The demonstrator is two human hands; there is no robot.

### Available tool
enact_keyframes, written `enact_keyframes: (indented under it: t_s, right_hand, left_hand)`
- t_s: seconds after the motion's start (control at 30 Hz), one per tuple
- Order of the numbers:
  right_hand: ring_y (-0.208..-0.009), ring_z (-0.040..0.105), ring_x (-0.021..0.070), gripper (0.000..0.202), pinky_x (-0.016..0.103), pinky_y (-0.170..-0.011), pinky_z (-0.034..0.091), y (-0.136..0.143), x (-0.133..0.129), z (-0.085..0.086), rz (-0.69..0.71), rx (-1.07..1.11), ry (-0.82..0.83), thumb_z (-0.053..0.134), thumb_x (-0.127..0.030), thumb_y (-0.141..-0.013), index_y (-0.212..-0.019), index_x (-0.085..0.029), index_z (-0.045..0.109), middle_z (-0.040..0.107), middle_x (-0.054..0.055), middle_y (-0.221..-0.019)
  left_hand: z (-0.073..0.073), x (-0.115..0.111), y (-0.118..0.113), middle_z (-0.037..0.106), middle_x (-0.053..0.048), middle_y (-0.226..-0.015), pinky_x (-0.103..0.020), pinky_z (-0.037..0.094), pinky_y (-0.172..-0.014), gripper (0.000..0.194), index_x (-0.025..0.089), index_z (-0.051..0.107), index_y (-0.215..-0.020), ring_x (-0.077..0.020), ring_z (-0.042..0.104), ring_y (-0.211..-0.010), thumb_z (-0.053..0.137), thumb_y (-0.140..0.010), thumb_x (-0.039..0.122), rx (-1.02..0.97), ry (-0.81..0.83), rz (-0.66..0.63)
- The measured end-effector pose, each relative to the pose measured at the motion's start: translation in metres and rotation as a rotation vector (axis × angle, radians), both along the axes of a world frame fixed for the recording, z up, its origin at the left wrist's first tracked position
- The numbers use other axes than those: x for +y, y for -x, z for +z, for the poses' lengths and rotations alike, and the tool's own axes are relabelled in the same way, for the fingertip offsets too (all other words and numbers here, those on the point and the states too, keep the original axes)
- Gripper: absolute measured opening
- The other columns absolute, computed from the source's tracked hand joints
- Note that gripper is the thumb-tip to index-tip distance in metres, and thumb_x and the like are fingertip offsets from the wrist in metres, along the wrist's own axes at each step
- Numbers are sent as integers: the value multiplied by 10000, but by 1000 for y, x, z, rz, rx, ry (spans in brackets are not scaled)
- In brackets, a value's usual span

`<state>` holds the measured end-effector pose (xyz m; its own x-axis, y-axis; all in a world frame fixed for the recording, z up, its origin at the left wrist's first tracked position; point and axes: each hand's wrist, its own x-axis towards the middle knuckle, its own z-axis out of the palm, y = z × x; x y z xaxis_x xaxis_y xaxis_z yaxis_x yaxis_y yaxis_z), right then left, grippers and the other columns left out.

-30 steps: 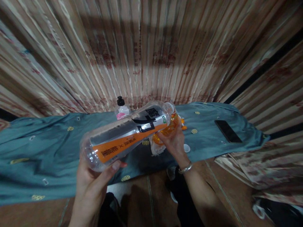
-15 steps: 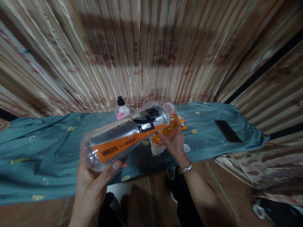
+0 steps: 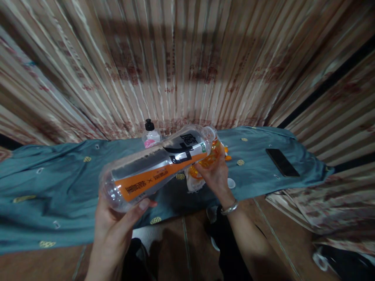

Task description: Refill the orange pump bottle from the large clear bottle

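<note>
From the head-worn camera, we look down on two bare hands at work above a cloth-covered surface. The left hand (image 3: 115,230) wraps the base end of a large clear bottle (image 3: 159,168), its thumb pressed along the near side; the fingers underneath are mostly hidden. The bottle's body extends from that grip up and to the right, tilted, its narrow neck reaching the right hand (image 3: 216,171). There the fingers close around a smaller orange bottle (image 3: 209,159), below and behind the big bottle's neck. We cannot tell whether the two rims touch.

The large bottle is smooth, glossy plastic with rounded shoulders and a silver, orange and black label. The orange one is see-through and shiny. Just below it we see a crumpled pale cloth (image 3: 195,185) with a frayed edge, and near the right wrist, which wears a silvery bracelet (image 3: 230,208), a round white disc (image 3: 231,183). A flat black phone (image 3: 282,162) lies well to the right; a black-topped bottle (image 3: 151,137) stands behind. The teal tablecloth (image 3: 70,171) is wrinkled, the patterned curtain (image 3: 175,58) deeply pleated.
</note>
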<state>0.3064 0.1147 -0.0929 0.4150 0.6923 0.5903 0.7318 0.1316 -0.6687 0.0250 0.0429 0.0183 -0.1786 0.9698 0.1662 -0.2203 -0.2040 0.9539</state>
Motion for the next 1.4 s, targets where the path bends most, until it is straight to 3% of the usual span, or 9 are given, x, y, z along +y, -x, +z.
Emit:
enact_keyframes:
  t_s: [0.2,0.3,0.67,0.87,1.0,1.17,1.4]
  right_hand:
    - [-1466,727,459,1176,676,-1186,649,0,0,2,-8,2,-9,968,-567,-824,-1762,-196,362,684,256,-1643]
    - [-1432,751,459,1187,682,-1175,659,0,0,3,-11,6,-7,987,-549,-800,-1753,-197,375,703,256,-1625]
    - [-1491,714,457,1179,681,-1207,637,-1,-1,2,11,10,-12,982,-568,-827,-1767,-204,371,671,258,-1668]
    - [-1476,717,453,1205,676,-1197,638,1,-1,5,18,15,-9,965,-592,-833,-1788,-203,341,693,250,-1635]
    - [-1459,728,452,1184,680,-1196,640,1,-1,5,5,12,-11,975,-568,-825,-1772,-207,362,684,250,-1647]
    - [-1445,740,452,1167,674,-1176,657,1,-1,5,7,18,-7,989,-544,-805,-1749,-207,391,692,247,-1632]
    - [-1462,725,439,1135,667,-1199,643,1,-1,5,22,4,-17,945,-539,-851,-1769,-221,360,675,234,-1653]
  left_hand:
    - [-3,2,4,865,-90,-1280,-303,756,-617,810,301,824,-1450,-279,870,-917,1121,-699,368,-24,22,34]
    - [-1,1,3,875,-101,-1207,-343,757,-584,844,280,823,-1437,-304,863,-887,1136,-655,346,-4,13,-19]
    - [21,-10,-17,815,-76,-1306,-272,726,-636,949,314,798,-1482,-250,803,-968,1166,-612,408,-62,118,68]
    - [18,-9,-16,772,-104,-1431,-276,727,-628,969,305,790,-1488,-249,793,-973,1167,-600,401,-69,119,68]
    - [16,-8,-14,790,-114,-1398,-278,729,-646,907,296,789,-1488,-253,798,-975,1144,-656,366,-68,88,53]
    - [15,-8,-14,841,-98,-1248,-282,718,-608,878,287,819,-1429,-263,809,-922,1152,-621,373,-52,73,50]
    - [8,-5,-6,835,-114,-1323,-286,729,-633,875,281,801,-1475,-270,824,-966,1130,-669,368,-33,67,47]
